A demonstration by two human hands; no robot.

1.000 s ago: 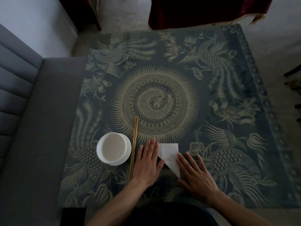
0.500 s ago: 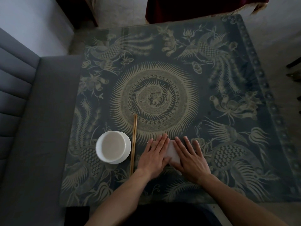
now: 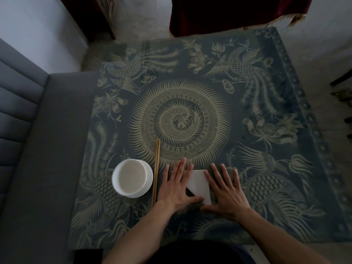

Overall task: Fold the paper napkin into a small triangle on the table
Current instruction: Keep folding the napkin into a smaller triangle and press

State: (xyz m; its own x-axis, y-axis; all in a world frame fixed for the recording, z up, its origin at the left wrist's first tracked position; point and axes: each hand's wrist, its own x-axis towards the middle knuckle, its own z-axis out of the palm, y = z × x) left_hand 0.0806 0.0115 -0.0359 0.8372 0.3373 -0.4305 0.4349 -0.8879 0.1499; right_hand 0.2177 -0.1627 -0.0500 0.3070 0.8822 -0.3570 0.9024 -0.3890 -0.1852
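Item: paper napkin (image 3: 199,184), white, already triangular, lying flat on surface (image 3: 247,149) at 6 o'clock, between your hands.

Your left hand (image 3: 176,187): palm down, fingers spread flat, covering napkin's left part; nothing gripped.

Your right hand (image 3: 225,191): palm down, fingers splayed, touching napkin's right edge; nothing gripped.

Progress, judged: fold near complete; creases being pressed. Left: possibly one more fold if smaller triangle wanted, then release.

Nearby: chopsticks (image 3: 156,172) just beside your left hand at 9 o'clock; white bowl (image 3: 132,178) beyond them. Neither obstructs.
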